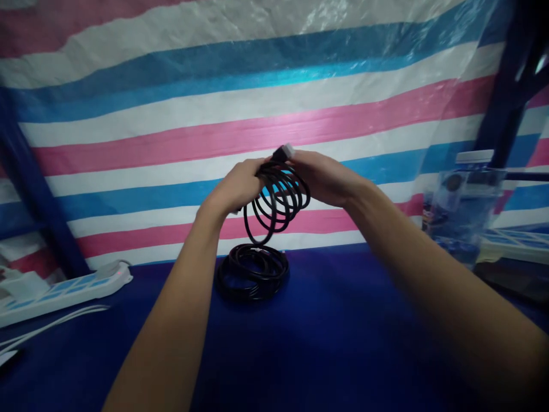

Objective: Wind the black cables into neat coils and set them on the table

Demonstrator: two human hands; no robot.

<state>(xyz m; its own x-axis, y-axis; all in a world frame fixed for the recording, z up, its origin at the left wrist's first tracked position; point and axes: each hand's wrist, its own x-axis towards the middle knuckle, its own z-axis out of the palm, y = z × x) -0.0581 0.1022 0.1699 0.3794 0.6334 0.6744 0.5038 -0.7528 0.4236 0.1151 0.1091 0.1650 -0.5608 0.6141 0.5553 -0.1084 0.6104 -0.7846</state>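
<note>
A black cable [274, 203] hangs in several loops between my two hands, held above the blue table [326, 343]. My left hand [234, 186] is closed round the loops on their left side. My right hand [323, 177] grips the cable near its plug [283, 153], which sticks up with a pale tip. The rest of the cable [252, 272] lies coiled on the table right below my hands.
A white power strip [64, 286] with white leads lies at the left edge of the table. A clear plastic container [465, 206] stands at the right. A striped pink, white and blue tarp [240, 103] hangs behind the table.
</note>
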